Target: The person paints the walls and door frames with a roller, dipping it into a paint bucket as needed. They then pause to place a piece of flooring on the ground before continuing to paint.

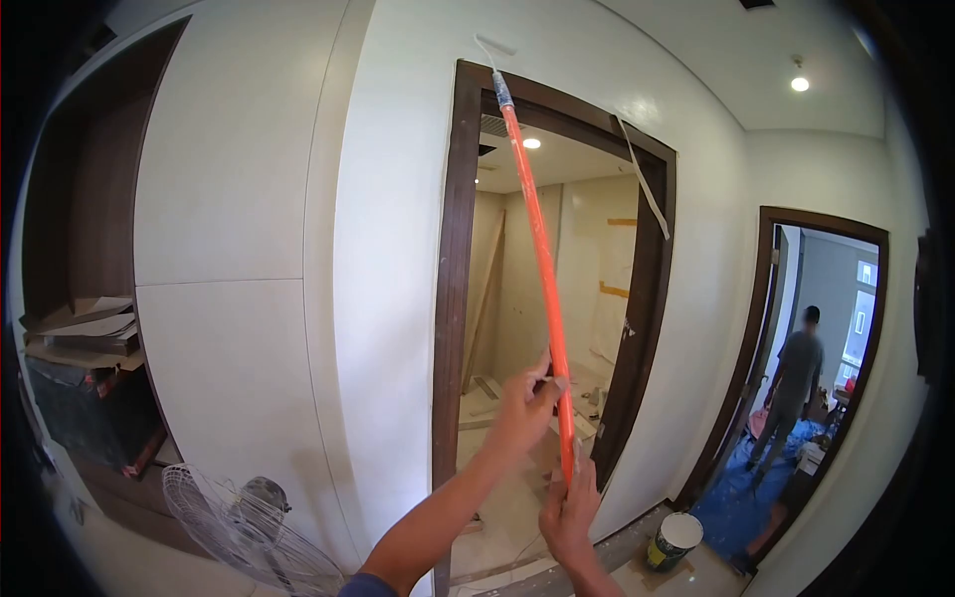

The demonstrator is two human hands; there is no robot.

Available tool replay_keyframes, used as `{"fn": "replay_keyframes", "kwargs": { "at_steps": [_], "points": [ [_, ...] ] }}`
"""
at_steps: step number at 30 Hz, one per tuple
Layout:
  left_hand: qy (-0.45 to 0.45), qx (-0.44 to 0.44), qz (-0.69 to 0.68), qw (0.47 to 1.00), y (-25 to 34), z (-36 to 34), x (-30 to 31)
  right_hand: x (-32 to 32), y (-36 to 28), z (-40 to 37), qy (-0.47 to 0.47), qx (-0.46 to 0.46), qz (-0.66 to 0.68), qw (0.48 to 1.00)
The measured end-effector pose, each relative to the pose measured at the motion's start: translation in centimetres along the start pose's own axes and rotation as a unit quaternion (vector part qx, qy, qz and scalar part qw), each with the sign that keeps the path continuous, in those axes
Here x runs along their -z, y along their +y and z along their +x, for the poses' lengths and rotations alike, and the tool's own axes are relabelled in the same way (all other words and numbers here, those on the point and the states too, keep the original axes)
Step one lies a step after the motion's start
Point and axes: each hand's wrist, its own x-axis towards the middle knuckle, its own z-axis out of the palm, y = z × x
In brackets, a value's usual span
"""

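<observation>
An orange extension pole (pixel 539 234) with a paint roller (pixel 495 48) on its tip slants up in front of me. The white roller lies against the white wall just above the dark door frame (pixel 460 229), near its upper left corner. Partway up the lower pole, my left hand (pixel 535 396) is closed around it. My right hand (pixel 570 509) grips the pole's lower end. Grey tape-like wrapping (pixel 502 90) covers the joint below the roller. A loose pale strip (pixel 645 179) hangs from the frame's top right.
A wire fan (pixel 244 517) stands at lower left beside shelves holding papers (pixel 99 323) and a dark box (pixel 90 413). A paint bucket (pixel 680 532) sits on the floor at right. Through the far doorway, a person (pixel 796 373) stands on blue sheeting (pixel 731 502).
</observation>
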Motion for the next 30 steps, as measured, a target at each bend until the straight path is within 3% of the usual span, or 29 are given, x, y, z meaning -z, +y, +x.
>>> {"fn": "replay_keyframes", "kwargs": {
  "at_steps": [4,7,14,22,25,30],
  "points": [
    [-0.038,0.042,-0.028,0.998,0.3,2.6,2.1,-1.4,0.1,2.6,0.015,0.003,-0.025,1.0],
    [-0.024,-0.003,0.002,1.0,1.0,1.5,3.2,-1.0,-0.9,6.1,0.04,0.024,-0.061,0.997],
    [-0.021,0.001,0.035,0.999,-0.9,-4.7,7.4,0.6,-5.6,19.3,0.101,0.134,-0.088,0.982],
    [-0.016,0.016,0.015,1.0,1.2,-8.5,10.6,0.5,-11.9,33.3,0.099,0.112,-0.063,0.987],
    [-0.022,-0.001,0.011,1.0,2.5,-9.4,11.4,1.2,-15.7,34.9,0.056,0.042,-0.03,0.997],
    [-0.021,0.001,-0.004,1.0,3.4,-11.3,12.0,2.2,-15.1,35.8,0.059,0.037,-0.033,0.997]
  ]
}}
